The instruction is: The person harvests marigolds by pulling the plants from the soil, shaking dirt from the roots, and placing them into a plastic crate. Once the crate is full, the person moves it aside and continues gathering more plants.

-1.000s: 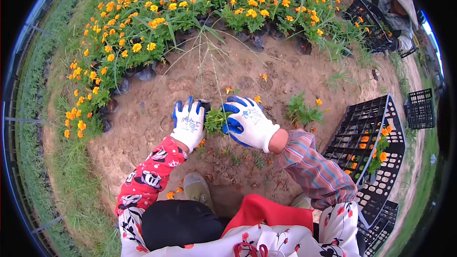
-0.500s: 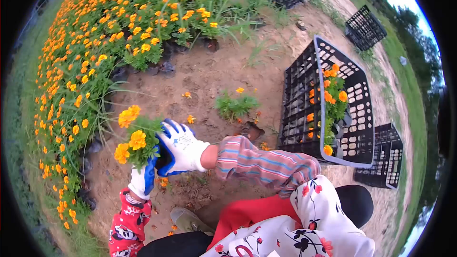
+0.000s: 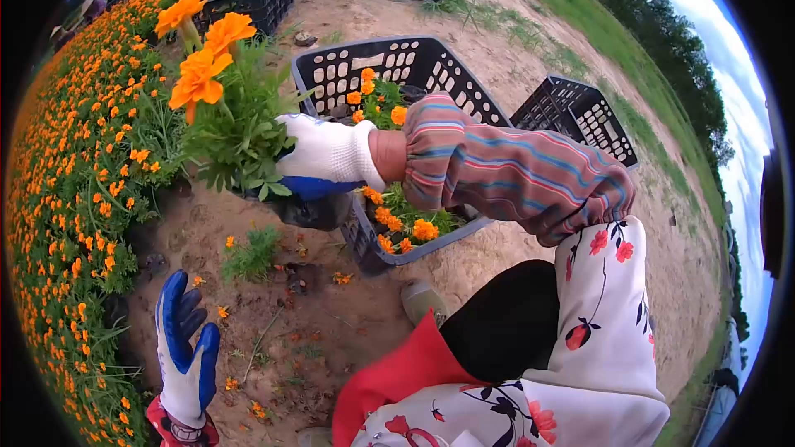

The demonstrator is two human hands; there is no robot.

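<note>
1. Right hand (image 3: 327, 157) is closed around the marigold plant (image 3: 232, 116) at its black pot (image 3: 310, 209), holding it upright in the air just beside the crate (image 3: 389, 62).
2. Left hand (image 3: 189, 356) is spread flat and empty, low over the soil.
3. Half a second earlier both hands gripped the plant; the left has since let go.
</note>
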